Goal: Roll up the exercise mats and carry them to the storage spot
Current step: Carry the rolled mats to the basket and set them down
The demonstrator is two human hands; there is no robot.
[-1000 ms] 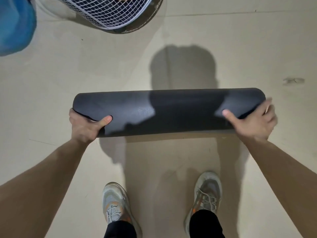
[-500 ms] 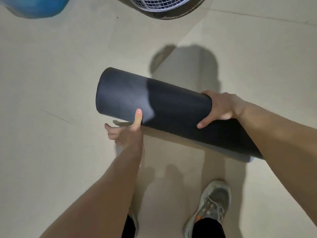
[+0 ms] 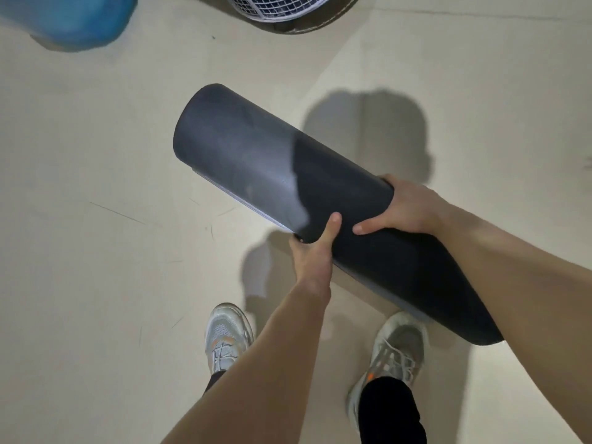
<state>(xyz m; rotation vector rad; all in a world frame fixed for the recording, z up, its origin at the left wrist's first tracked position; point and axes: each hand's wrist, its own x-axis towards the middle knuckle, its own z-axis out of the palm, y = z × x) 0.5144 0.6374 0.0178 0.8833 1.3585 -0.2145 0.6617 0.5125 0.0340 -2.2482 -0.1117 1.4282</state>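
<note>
A dark grey exercise mat [image 3: 256, 165], rolled into a thick tube, hangs above the floor and slants from upper left down to lower right. My left hand [image 3: 314, 254] grips it from below near its middle, thumb up against the roll. Over the top of the roll, close beside the left, my right hand [image 3: 403, 206] wraps around it with fingers curled on its near side. The mat's lower right end is partly hidden behind my right forearm.
A white wire-grille fan [image 3: 288, 8] stands on the floor at the top centre. A blue rounded object [image 3: 70, 17] sits at the top left. My two feet in light sneakers [image 3: 227, 334] stand on the beige floor [image 3: 80, 283] below the mat.
The mat went from level across my front, held at both ends, to slanted. Both hands have shifted to its middle, and my left hand slid further right along the roll.
</note>
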